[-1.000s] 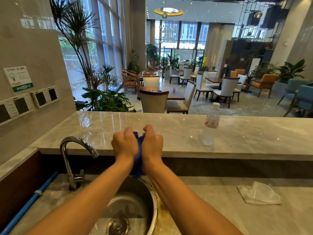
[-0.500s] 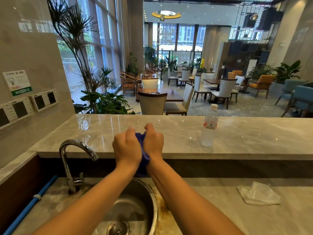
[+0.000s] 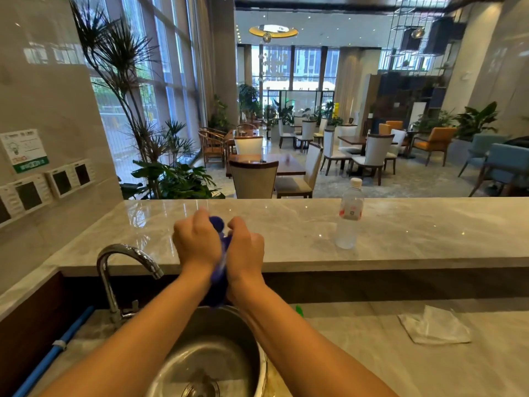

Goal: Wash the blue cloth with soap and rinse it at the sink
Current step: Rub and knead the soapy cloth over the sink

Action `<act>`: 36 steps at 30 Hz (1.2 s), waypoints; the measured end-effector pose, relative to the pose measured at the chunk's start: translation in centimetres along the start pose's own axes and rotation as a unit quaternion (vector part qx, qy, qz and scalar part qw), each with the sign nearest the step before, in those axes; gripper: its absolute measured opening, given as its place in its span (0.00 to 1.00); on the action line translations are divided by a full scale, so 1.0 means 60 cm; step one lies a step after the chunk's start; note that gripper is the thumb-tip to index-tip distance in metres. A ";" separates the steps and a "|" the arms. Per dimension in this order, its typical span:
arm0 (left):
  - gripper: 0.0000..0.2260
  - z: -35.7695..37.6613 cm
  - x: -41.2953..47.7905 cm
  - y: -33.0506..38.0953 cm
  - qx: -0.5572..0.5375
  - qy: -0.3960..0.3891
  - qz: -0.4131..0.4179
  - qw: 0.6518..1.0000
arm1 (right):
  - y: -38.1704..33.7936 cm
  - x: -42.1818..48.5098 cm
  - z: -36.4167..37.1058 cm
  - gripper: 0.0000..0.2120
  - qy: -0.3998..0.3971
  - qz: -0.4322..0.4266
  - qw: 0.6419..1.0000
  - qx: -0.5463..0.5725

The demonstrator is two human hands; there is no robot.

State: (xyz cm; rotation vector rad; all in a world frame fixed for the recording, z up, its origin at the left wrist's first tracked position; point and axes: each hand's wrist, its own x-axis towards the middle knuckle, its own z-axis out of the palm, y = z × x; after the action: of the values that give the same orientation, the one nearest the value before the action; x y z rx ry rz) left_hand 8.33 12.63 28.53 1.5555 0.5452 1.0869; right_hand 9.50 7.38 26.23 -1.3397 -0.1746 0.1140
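- The blue cloth point(image 3: 219, 270) is bunched into a tight wad between both hands, held up above the round steel sink point(image 3: 252, 333); one end pokes out above the knuckles and the other hangs down between the wrists towards the basin.
- The left hand point(image 3: 197, 242) and the right hand point(image 3: 246, 247) are pressed close together, knuckle to knuckle, each with its fingers curled round its part of the cloth — a grip that reads as scrubbing or wringing, though which of the two cannot be told.
- The tap point(image 3: 126, 270) stands to the left of the hands, and no water shows coming from its spout; the cloth is beside the spout rather than under it.
- No suds or soap can be made out on the cloth or in the basin, so whether the soaping is done cannot be told.
- Judged from this, the cloth is mid-wash — a rinse may well remain to be done.
- A water bottle point(image 3: 349, 216) stands on the raised counter point(image 3: 429, 230), and a crumpled white wipe point(image 3: 435, 328) lies on the lower worktop; neither is touched.
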 end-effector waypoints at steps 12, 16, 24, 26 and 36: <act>0.18 -0.010 0.012 -0.001 0.015 0.028 -0.038 0.999 | -0.011 -0.013 0.012 0.24 -0.004 -0.054 0.998 -0.029; 0.23 -0.014 -0.066 -0.012 0.007 -0.069 0.124 0.990 | -0.025 0.030 -0.006 0.21 0.043 0.011 0.999 -0.016; 0.22 -0.004 -0.042 0.000 -0.003 -0.029 0.052 0.998 | -0.024 0.025 -0.003 0.22 0.036 -0.057 0.996 -0.055; 0.24 -0.006 -0.068 -0.001 -0.007 -0.064 0.117 0.991 | -0.024 0.037 -0.012 0.21 0.052 -0.030 0.998 -0.028; 0.23 0.005 -0.067 0.000 -0.035 -0.053 0.059 0.996 | -0.028 0.037 -0.020 0.21 0.060 -0.037 0.997 -0.020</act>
State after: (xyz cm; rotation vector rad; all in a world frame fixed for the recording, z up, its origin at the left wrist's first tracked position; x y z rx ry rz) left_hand 6.67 9.21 27.15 1.5890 0.3439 1.0933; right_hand 11.85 6.24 27.76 -1.3733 -0.1250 -0.0319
